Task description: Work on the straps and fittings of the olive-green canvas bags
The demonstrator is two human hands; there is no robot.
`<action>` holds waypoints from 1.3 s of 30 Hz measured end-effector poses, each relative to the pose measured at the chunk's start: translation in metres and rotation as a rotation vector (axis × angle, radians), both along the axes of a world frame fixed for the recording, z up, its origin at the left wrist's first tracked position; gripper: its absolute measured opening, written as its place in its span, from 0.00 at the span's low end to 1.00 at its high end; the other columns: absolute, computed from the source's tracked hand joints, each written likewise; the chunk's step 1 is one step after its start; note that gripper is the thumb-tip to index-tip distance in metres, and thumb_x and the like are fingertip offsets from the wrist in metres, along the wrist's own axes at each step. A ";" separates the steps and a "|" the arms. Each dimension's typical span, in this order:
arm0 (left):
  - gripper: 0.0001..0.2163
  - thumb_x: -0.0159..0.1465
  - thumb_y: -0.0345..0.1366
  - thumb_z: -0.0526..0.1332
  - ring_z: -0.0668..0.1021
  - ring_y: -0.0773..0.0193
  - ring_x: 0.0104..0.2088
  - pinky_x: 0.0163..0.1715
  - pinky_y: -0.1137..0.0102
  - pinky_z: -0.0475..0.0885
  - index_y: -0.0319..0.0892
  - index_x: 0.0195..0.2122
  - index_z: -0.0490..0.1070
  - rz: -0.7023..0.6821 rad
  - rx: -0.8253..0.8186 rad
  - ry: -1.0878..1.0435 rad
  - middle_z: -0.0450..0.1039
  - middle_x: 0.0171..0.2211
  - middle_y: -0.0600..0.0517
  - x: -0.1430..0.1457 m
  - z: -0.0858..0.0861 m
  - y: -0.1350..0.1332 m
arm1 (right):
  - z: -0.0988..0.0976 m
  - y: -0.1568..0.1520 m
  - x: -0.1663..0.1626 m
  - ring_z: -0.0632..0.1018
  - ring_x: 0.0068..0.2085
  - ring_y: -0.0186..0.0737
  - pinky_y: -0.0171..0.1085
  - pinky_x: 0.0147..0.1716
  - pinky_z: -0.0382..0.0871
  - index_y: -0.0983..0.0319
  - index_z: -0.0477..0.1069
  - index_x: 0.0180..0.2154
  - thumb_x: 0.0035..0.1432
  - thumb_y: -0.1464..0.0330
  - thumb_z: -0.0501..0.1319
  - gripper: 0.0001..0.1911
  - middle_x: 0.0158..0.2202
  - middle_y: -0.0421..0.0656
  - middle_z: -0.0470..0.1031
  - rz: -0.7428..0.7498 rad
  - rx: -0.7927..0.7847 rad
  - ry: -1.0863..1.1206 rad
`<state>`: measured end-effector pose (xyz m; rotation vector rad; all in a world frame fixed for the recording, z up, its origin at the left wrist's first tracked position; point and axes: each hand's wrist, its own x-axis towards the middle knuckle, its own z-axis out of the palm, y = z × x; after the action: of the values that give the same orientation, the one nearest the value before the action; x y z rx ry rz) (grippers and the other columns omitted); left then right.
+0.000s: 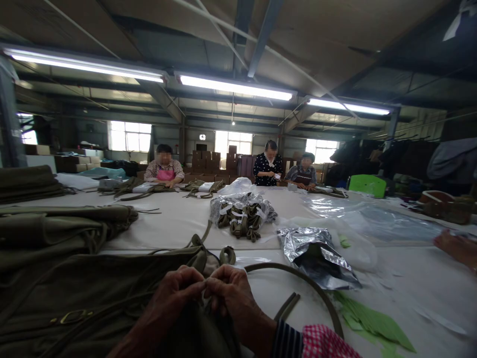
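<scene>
My left hand (166, 301) and my right hand (234, 298) meet at the fingertips, both closed in a pinch. Whatever is between the fingers is too small to make out. Just beneath them lies an olive-green canvas bag (108, 278) with a brass buckle (74, 316) on its side, partly hidden by my hands. A rolled strap end (227, 255) stands up beyond my knuckles. From near my right hand a long olive strap (313, 282) curves out over the white table and down toward my sleeve.
More folded olive bags (55, 228) are stacked at the left. Ahead sits a clear plastic bag of rolled straps (242, 214); a silver foil bag (316, 253) and green sheets (376, 318) lie to the right. Another person's hand (456, 247) reaches in at right. Three people (268, 166) work across the table.
</scene>
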<state>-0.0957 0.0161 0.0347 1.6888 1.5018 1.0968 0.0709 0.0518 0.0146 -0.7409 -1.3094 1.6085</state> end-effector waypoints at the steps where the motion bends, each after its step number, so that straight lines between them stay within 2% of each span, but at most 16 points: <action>1: 0.18 0.58 0.52 0.64 0.73 0.57 0.35 0.37 0.67 0.68 0.41 0.27 0.77 0.000 0.004 -0.004 0.71 0.29 0.52 0.000 -0.001 0.000 | 0.000 0.000 -0.001 0.65 0.15 0.26 0.27 0.12 0.48 0.64 0.69 0.26 0.48 0.64 0.69 0.12 0.21 0.39 0.76 0.002 -0.006 0.007; 8: 0.18 0.61 0.51 0.62 0.74 0.57 0.35 0.37 0.67 0.69 0.40 0.30 0.78 -0.056 -0.005 -0.028 0.74 0.30 0.51 0.001 -0.006 -0.001 | -0.005 0.000 -0.003 0.63 0.14 0.25 0.28 0.12 0.47 0.63 0.67 0.25 0.46 0.61 0.72 0.17 0.19 0.38 0.74 -0.031 -0.026 -0.001; 12: 0.17 0.62 0.51 0.62 0.74 0.57 0.37 0.41 0.66 0.69 0.41 0.30 0.78 -0.078 0.036 0.073 0.72 0.32 0.51 0.000 -0.007 -0.001 | 0.005 0.001 0.008 0.68 0.16 0.27 0.27 0.12 0.49 0.64 0.70 0.26 0.47 0.60 0.71 0.16 0.22 0.41 0.77 0.059 0.012 -0.067; 15: 0.16 0.66 0.50 0.57 0.75 0.56 0.41 0.45 0.65 0.68 0.45 0.40 0.79 -0.107 0.087 0.212 0.73 0.39 0.50 -0.002 -0.004 -0.002 | 0.024 0.010 0.027 0.70 0.17 0.28 0.28 0.13 0.52 0.65 0.72 0.28 0.50 0.59 0.69 0.16 0.24 0.42 0.77 0.074 0.128 -0.162; 17: 0.15 0.68 0.47 0.55 0.75 0.56 0.44 0.49 0.64 0.66 0.49 0.50 0.75 -0.132 0.099 0.273 0.73 0.43 0.51 -0.006 0.002 -0.006 | 0.037 0.023 0.043 0.68 0.17 0.28 0.28 0.14 0.53 0.65 0.74 0.30 0.55 0.57 0.66 0.16 0.23 0.40 0.75 -0.017 0.247 -0.215; 19: 0.15 0.67 0.42 0.55 0.74 0.56 0.46 0.51 0.64 0.65 0.49 0.53 0.71 -0.166 0.080 0.319 0.74 0.45 0.51 -0.012 0.011 -0.011 | 0.043 0.039 0.058 0.69 0.18 0.30 0.29 0.15 0.53 0.64 0.74 0.31 0.56 0.57 0.64 0.15 0.21 0.38 0.73 -0.120 0.337 -0.279; 21: 0.15 0.63 0.36 0.57 0.74 0.56 0.46 0.52 0.64 0.65 0.48 0.51 0.71 -0.218 0.044 0.356 0.75 0.44 0.52 -0.019 0.023 -0.018 | 0.040 0.054 0.069 0.70 0.21 0.32 0.29 0.16 0.54 0.63 0.74 0.32 0.55 0.58 0.63 0.14 0.22 0.38 0.72 -0.149 0.389 -0.395; 23: 0.16 0.56 0.31 0.57 0.73 0.56 0.47 0.51 0.65 0.65 0.47 0.46 0.71 -0.267 0.006 0.392 0.74 0.45 0.52 -0.024 0.033 -0.025 | 0.030 0.063 0.076 0.72 0.22 0.33 0.31 0.18 0.56 0.63 0.74 0.32 0.54 0.59 0.64 0.13 0.24 0.39 0.74 -0.091 0.410 -0.522; 25: 0.19 0.52 0.26 0.55 0.72 0.57 0.48 0.50 0.65 0.64 0.47 0.45 0.72 -0.268 0.017 0.467 0.73 0.45 0.54 -0.023 0.035 -0.028 | 0.017 0.067 0.075 0.72 0.23 0.33 0.32 0.21 0.58 0.63 0.75 0.36 0.56 0.58 0.64 0.15 0.25 0.39 0.74 -0.028 0.439 -0.653; 28: 0.22 0.52 0.20 0.52 0.70 0.57 0.46 0.46 0.63 0.60 0.49 0.43 0.73 -0.212 0.178 0.679 0.73 0.42 0.54 -0.011 0.022 -0.025 | 0.009 0.066 0.064 0.74 0.26 0.37 0.35 0.28 0.60 0.61 0.75 0.42 0.59 0.51 0.63 0.20 0.25 0.39 0.74 -0.075 0.541 -0.938; 31: 0.16 0.55 0.18 0.50 0.69 0.57 0.44 0.42 0.62 0.57 0.45 0.32 0.71 -0.192 0.313 0.836 0.73 0.38 0.52 0.001 0.004 -0.017 | 0.015 0.065 0.049 0.78 0.36 0.44 0.38 0.35 0.61 0.58 0.76 0.40 0.60 0.48 0.60 0.21 0.31 0.43 0.79 -0.187 0.655 -1.204; 34: 0.12 0.52 0.18 0.52 0.70 0.59 0.44 0.40 0.63 0.57 0.42 0.28 0.65 -0.226 0.340 0.807 0.73 0.36 0.52 0.003 -0.003 -0.010 | 0.026 0.067 0.039 0.79 0.43 0.49 0.40 0.39 0.62 0.58 0.76 0.38 0.59 0.50 0.60 0.19 0.38 0.47 0.81 -0.175 0.719 -1.275; 37: 0.11 0.48 0.19 0.52 0.71 0.60 0.42 0.40 0.62 0.56 0.42 0.27 0.63 -0.269 0.320 0.802 0.73 0.32 0.53 -0.001 0.001 -0.009 | 0.029 0.071 0.030 0.80 0.42 0.51 0.41 0.38 0.62 0.59 0.76 0.42 0.55 0.56 0.62 0.17 0.41 0.49 0.81 -0.124 0.737 -1.269; 39: 0.10 0.48 0.20 0.52 0.72 0.60 0.40 0.39 0.62 0.55 0.42 0.27 0.63 -0.257 0.311 0.830 0.73 0.30 0.54 -0.003 0.005 -0.012 | 0.027 0.074 0.026 0.79 0.41 0.52 0.40 0.36 0.62 0.59 0.76 0.45 0.50 0.62 0.64 0.19 0.41 0.49 0.82 -0.112 0.726 -1.262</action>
<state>-0.0984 0.0045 0.0396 2.6792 1.5393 0.5096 0.0973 0.1262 0.0414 -1.3564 -2.4416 0.3230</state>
